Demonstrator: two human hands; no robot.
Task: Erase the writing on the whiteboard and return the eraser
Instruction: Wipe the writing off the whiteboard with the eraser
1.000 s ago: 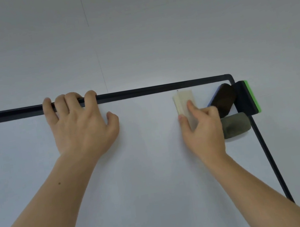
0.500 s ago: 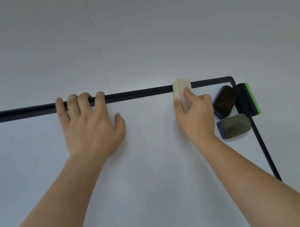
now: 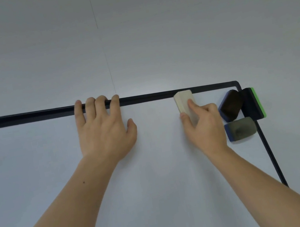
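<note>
The whiteboard [image 3: 36, 170] has a black frame and fills the lower part of the view; I see no writing on it. My right hand [image 3: 204, 126] holds a cream eraser [image 3: 182, 100] flat against the board, its top end touching the upper frame bar. Thumb and forefinger pinch its sides. My left hand [image 3: 102, 128] rests on the board with four fingers hooked over the top frame bar and the thumb spread out to the right.
Three other erasers cling at the board's top right corner: a dark one with a blue edge [image 3: 230, 105], a black one with a green edge [image 3: 253, 103] and a grey one [image 3: 241, 128]. A plain white wall lies above the frame.
My right hand has slid the cream eraser up from just below the frame until its top end meets the top bar. My left hand has shifted right along the frame.
</note>
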